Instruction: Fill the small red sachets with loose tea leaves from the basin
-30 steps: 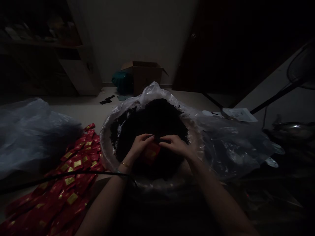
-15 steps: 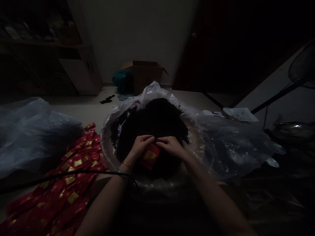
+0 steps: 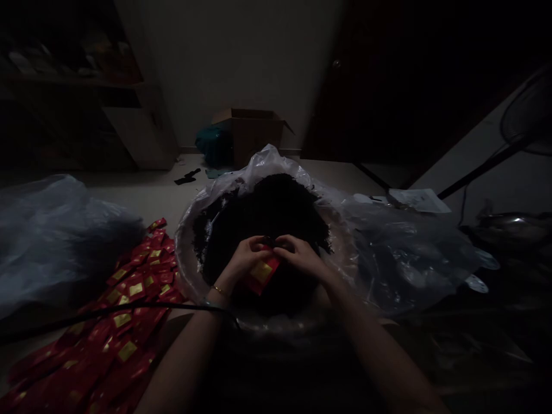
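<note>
Both hands meet over a round basin (image 3: 184, 270) lined with clear plastic and heaped with dark, loose material (image 3: 280, 201) that looks like dried leaves. Between them is a small red packet (image 3: 262, 272) with a gold label. My left hand (image 3: 245, 256) pinches its upper left edge, fingers closed. My right hand (image 3: 302, 256) grips the upper right edge, also closed. Something dark shows between the fingertips at the packet's top; I cannot make out what it is. To the left of the basin lies a pile of similar red packets (image 3: 133, 287).
A large plastic bag (image 3: 64, 236) bulges at the left. Another clear bag (image 3: 414, 259) spreads on the right, near a fan (image 3: 528, 115). Behind the basin stand an open cardboard box (image 3: 256, 135) and a teal bag (image 3: 213, 145). A black cable (image 3: 129, 307) crosses by my left forearm.
My fingers have bent more at the packet's top edge, and a dark bit now shows between them. The packet has shifted slightly upward and left. The view has moved a little.
</note>
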The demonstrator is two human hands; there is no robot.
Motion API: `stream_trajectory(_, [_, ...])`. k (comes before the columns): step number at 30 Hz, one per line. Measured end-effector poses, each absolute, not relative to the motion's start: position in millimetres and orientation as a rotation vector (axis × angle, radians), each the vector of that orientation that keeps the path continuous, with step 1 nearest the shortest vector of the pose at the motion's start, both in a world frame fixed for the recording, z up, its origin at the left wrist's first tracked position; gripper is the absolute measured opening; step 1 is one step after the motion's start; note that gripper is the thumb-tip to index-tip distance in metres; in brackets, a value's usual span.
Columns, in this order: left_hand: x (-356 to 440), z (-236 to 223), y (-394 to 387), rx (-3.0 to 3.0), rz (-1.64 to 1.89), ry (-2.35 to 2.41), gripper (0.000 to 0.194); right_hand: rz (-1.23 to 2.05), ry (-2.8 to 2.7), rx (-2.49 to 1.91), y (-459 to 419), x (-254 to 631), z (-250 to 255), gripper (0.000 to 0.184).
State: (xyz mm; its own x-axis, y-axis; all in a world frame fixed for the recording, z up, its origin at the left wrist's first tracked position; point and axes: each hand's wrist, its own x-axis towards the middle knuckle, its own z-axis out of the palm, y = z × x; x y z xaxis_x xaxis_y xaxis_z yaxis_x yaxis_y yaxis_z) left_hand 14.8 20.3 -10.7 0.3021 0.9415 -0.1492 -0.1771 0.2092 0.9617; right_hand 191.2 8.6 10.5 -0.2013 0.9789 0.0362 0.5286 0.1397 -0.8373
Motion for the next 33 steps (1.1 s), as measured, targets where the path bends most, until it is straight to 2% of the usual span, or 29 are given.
stream_trajectory(3, [14, -11, 20, 1.015, 0.941, 0.947, 0.052, 0.969, -1.658, -1.548, 11, 208, 8, 0.039])
stream_trajectory(5, [13, -11, 19, 1.01, 0.945, 0.977, 0.044, 0.866, -1.601, -1.664, 15, 227, 5, 0.041])
stream_trajectory(8, [13, -11, 19, 1.041, 0.959, 1.057, 0.03, 0.606, -1.666, -1.859, 20, 257, -5, 0.037])
stream_trajectory(11, [14, -11, 19, 1.083, 0.977, 1.085, 0.032, 0.48, -1.765, -1.992, 21, 269, -14, 0.035])
stream_trajectory(14, [14, -12, 20, 1.098, 0.989, 1.059, 0.035, 0.392, -1.757, -1.877, 16, 250, -17, 0.027])
stream_trajectory(17, [14, -13, 22, 1.079, 1.009, 1.03, 0.036, 0.587, -1.712, -1.544, 10, 211, -11, 0.024])
stream_trajectory(20, [13, -16, 25, 1.074, 1.02, 1.01, 0.034, 0.763, -1.616, -1.407, 9, 180, -6, 0.024])
stream_trajectory(29, [12, -20, 29, 1.097, 0.979, 0.943, 0.028, 1.08, -1.38, -1.465, 7, 185, 3, 0.027])
stream_trajectory(33, [6, -28, 40, 1.099, 1.184, 1.248, 0.03, 0.945, -1.303, -1.563, 10, 205, 26, 0.023])
